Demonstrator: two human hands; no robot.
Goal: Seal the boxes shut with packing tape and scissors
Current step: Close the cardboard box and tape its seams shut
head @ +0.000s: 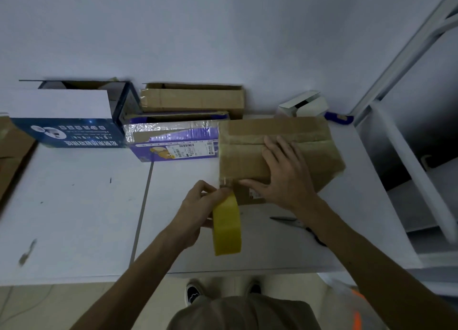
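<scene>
A brown cardboard box [247, 153] with closed, taped flaps lies on the white table [74, 205]. My right hand [285, 176] rests flat on its top, fingers spread, thumb along the near edge. My left hand [198, 210] grips a yellow roll of packing tape [226, 228] just in front of the box, and a short strip of tape runs from the roll up to the box's near left corner. Scissors [295, 223] lie on the table to the right of the roll, partly hidden under my right forearm.
Against the wall stand an open blue-and-white box [67, 121], a purple box [173, 143], a brown box [193, 99] behind it and a small white box [304, 105]. More cardboard [12, 156] sits at the left edge. A white metal frame [409, 143] flanks the table's right side.
</scene>
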